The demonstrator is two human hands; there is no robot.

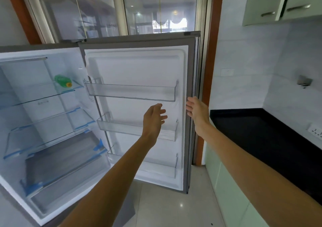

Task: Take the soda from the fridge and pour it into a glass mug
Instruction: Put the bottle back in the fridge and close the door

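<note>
- I am looking at the fridge, which is filling the left half of the frame with its interior standing open and its glass shelves showing.
- The fridge door is swinging wide across the centre of the frame, its inner face turned toward me, with three clear door bins stacked down it.
- A black countertop is running along the right side of the frame, with pale green cabinets sitting below it and more hanging in the upper right.
- My right hand is reaching to the outer edge of the door, right of centre, fingers spread apart and gripping nothing; I cannot tell whether it is touching the edge.
- My left hand is hovering in front of the door's inner face, centre of the frame, fingers loosely apart and holding nothing.
- The soda bottle, green with a yellow cap, is lying on its side on the upper glass shelf, in the left part of the frame, well apart from both hands.
</note>
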